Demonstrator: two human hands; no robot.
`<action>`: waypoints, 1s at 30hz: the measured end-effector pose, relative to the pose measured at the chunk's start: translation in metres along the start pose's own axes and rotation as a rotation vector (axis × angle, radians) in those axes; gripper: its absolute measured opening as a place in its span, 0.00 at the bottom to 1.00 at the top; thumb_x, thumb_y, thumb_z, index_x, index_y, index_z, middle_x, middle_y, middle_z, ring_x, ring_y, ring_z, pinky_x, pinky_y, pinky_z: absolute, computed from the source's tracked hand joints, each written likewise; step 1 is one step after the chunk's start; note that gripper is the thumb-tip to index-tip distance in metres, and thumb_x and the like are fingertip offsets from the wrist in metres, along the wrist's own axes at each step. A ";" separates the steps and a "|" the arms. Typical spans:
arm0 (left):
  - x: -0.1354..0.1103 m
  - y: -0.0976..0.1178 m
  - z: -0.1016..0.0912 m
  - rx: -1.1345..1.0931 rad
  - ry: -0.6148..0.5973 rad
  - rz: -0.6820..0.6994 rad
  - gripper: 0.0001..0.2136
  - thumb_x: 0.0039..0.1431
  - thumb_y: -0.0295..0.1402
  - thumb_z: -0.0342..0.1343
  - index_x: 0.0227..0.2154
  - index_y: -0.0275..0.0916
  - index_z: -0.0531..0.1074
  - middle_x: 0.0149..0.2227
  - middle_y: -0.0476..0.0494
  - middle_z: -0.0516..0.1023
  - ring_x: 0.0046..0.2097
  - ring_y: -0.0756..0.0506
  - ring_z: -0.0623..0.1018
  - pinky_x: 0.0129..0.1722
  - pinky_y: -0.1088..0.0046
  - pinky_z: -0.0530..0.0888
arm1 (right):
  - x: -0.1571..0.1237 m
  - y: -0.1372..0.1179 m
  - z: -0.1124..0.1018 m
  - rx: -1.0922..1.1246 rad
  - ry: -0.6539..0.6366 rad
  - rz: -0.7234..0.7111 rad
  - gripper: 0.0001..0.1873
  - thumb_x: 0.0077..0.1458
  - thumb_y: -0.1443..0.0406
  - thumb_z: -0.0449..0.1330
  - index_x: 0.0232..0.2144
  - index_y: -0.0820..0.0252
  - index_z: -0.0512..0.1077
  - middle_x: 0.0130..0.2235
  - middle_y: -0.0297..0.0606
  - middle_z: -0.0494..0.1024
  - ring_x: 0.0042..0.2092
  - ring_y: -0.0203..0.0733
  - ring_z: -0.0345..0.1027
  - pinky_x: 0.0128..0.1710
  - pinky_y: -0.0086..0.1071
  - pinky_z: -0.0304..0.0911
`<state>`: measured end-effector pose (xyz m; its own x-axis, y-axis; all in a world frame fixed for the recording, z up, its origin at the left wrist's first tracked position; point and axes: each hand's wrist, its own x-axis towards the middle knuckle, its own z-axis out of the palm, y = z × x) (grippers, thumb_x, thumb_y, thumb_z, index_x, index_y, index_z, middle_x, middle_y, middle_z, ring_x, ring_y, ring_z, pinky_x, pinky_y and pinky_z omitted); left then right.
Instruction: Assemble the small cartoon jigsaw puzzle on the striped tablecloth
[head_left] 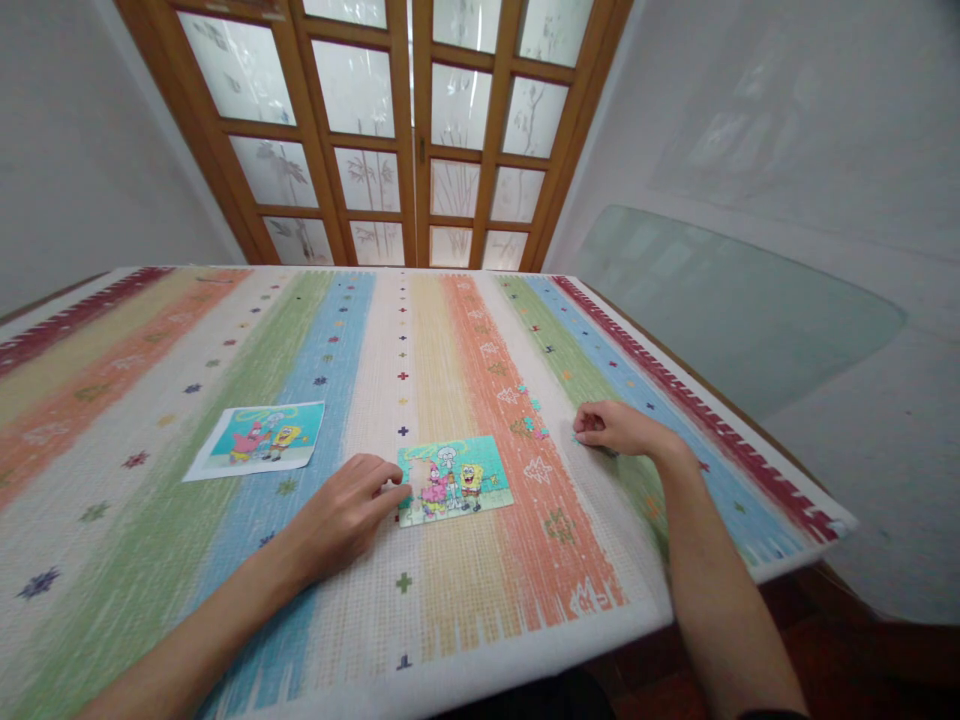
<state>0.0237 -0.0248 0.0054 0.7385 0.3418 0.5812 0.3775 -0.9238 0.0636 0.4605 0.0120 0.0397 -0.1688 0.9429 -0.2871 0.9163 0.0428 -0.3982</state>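
A small cartoon jigsaw puzzle (457,481) lies on a striped tablecloth (480,600) in front of me. My left hand (349,515) rests on the cloth with its fingertips against the puzzle's left edge, fingers loosely bent. A gap shows in the puzzle near those fingertips. My right hand (619,428) is curled on the cloth to the right, fingers closed; whether it pinches a piece I cannot make out. Several loose turquoise pieces (534,420) lie between the puzzle and that hand.
A printed reference picture (259,438) of the same cartoon lies to the left on the cloth. The table's right edge (750,440) runs close beside my right arm. Wooden glass-paned doors (405,130) stand behind the table.
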 end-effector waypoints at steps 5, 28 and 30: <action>0.001 0.001 0.000 -0.007 -0.003 -0.001 0.14 0.64 0.18 0.46 0.43 0.37 0.73 0.37 0.40 0.75 0.38 0.44 0.73 0.37 0.64 0.74 | 0.001 -0.004 0.001 -0.026 0.010 -0.033 0.09 0.54 0.58 0.60 0.27 0.58 0.71 0.28 0.38 0.77 0.31 0.41 0.68 0.32 0.33 0.62; -0.002 -0.003 -0.001 0.111 0.043 -0.030 0.11 0.65 0.19 0.47 0.44 0.32 0.73 0.39 0.37 0.76 0.40 0.41 0.73 0.40 0.61 0.72 | 0.000 -0.005 0.002 0.052 -0.013 -0.058 0.16 0.51 0.51 0.62 0.27 0.58 0.70 0.28 0.37 0.76 0.30 0.40 0.67 0.31 0.33 0.60; -0.002 -0.003 -0.001 0.111 0.042 -0.037 0.11 0.64 0.19 0.47 0.43 0.33 0.74 0.39 0.37 0.76 0.40 0.41 0.73 0.40 0.61 0.72 | 0.000 -0.005 0.002 0.084 -0.014 -0.056 0.17 0.49 0.51 0.64 0.30 0.59 0.71 0.28 0.37 0.76 0.30 0.40 0.67 0.31 0.33 0.61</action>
<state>0.0208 -0.0225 0.0050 0.6998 0.3657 0.6136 0.4653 -0.8851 -0.0031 0.4555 0.0114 0.0399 -0.2244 0.9350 -0.2746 0.8718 0.0668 -0.4852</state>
